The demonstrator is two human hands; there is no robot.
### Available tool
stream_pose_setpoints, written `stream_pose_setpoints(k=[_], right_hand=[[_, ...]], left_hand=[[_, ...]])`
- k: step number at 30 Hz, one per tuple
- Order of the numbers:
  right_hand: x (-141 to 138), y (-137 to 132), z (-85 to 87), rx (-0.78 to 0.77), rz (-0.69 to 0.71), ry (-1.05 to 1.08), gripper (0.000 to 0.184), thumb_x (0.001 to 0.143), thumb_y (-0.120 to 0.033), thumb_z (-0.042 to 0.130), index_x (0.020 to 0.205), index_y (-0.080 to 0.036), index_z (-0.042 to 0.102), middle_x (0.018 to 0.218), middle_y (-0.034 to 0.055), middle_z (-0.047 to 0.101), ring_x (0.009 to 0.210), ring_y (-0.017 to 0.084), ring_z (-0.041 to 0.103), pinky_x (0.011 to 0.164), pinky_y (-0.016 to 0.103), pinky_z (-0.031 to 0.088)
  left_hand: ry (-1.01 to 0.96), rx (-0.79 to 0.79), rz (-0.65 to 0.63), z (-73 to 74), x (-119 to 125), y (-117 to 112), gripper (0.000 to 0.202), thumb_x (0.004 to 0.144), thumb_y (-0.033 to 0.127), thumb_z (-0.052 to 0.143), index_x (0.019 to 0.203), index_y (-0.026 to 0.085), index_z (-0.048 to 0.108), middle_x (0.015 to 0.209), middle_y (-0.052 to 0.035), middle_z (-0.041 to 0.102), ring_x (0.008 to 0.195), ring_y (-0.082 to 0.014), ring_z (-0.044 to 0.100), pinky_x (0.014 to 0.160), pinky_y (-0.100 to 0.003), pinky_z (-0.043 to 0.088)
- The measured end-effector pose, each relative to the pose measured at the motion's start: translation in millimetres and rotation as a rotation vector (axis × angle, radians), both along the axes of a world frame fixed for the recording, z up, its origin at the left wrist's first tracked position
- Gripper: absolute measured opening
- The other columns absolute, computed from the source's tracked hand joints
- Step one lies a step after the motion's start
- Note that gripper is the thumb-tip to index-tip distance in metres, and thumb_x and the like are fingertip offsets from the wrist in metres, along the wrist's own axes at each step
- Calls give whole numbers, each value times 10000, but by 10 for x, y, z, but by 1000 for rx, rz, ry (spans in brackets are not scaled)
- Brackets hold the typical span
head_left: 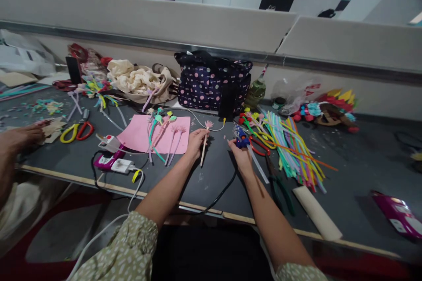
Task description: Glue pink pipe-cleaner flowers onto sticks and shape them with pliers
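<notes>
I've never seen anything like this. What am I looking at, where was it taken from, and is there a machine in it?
No robot here: these are a person's own bare hands, seen by a camera worn on their head, looking forward and down. The left hand holds a pink flower by its pale stem. The right hand holds what looks like a blue glue gun, a clear stick poking out behind. On the dark table lie a pink sheet with fuzzy flowers on it, a bundle of colorful pipe cleaners and green-handled pliers. A polka-dot bag stands at the back. The hand at far left belongs to someone else.
</notes>
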State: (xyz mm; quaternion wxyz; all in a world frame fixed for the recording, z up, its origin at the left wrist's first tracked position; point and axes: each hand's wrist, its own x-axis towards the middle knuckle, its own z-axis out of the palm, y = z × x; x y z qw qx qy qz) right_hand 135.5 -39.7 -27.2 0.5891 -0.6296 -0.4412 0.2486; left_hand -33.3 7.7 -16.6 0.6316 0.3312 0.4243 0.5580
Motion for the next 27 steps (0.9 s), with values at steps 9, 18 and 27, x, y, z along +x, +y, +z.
stream_pose_setpoints(k=[9, 18, 27], right_hand=[[-33, -8, 41, -40, 69, 249, 308, 616, -434, 730, 735, -181, 601, 646, -22, 597, 547, 125, 520, 552, 269, 442], [-85, -41, 156, 21, 135, 509, 344, 563, -358, 805, 746, -200, 560, 651, -41, 623, 583, 129, 593, 512, 236, 464], [-86, -45, 134, 46, 186, 502, 257, 587, -310, 787, 730, -199, 605, 632, -34, 649, 584, 138, 607, 503, 236, 464]], left_hand=[[-86, 70, -330, 72, 55, -95, 304, 655, 350, 804, 820, 122, 692, 922, -115, 720, 730, -147, 673, 617, -247, 554], [-92, 112, -431, 80, 55, -125, 271, 698, 342, 786, 824, 122, 691, 997, -128, 728, 910, -213, 694, 753, -300, 561], [-70, 115, -489, 36, 59, -123, 272, 697, 327, 793, 830, 117, 680, 925, -87, 729, 860, -194, 697, 772, -306, 554]])
